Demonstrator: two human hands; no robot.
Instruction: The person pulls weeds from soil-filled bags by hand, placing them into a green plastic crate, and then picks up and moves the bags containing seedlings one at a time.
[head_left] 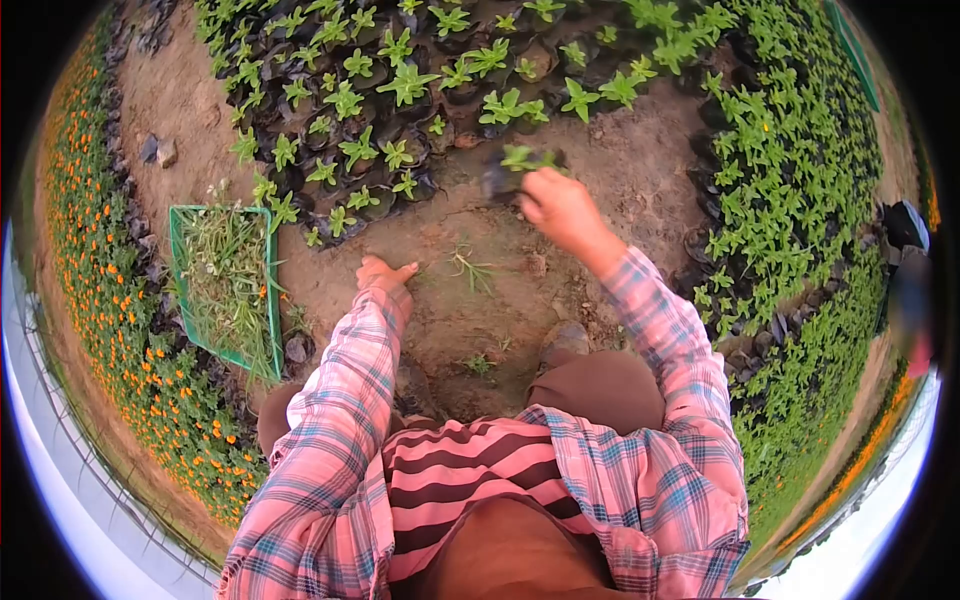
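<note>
My right hand (562, 212) is closed on a seedling in a black grow bag (497, 182), held just above the bare soil. Motion smears the bag and its green leaves. Over the ground to the left, my left hand (384, 272) has its thumb stretched apart from the fingers, and nothing shows in it. Between the hands, a small tuft of grassy weeds (470, 268) lies on the soil. Beyond them stand rows of leafy seedlings (407, 85) in black bags.
A green crate (274, 290) of pulled weeds stands at left. Dense seedlings (790, 150) fill the right side, and orange flowers (110, 270) line the far left. Stones (166, 152) lie on the upper-left soil. A blurred, partly visible person (910, 290) is at the right edge.
</note>
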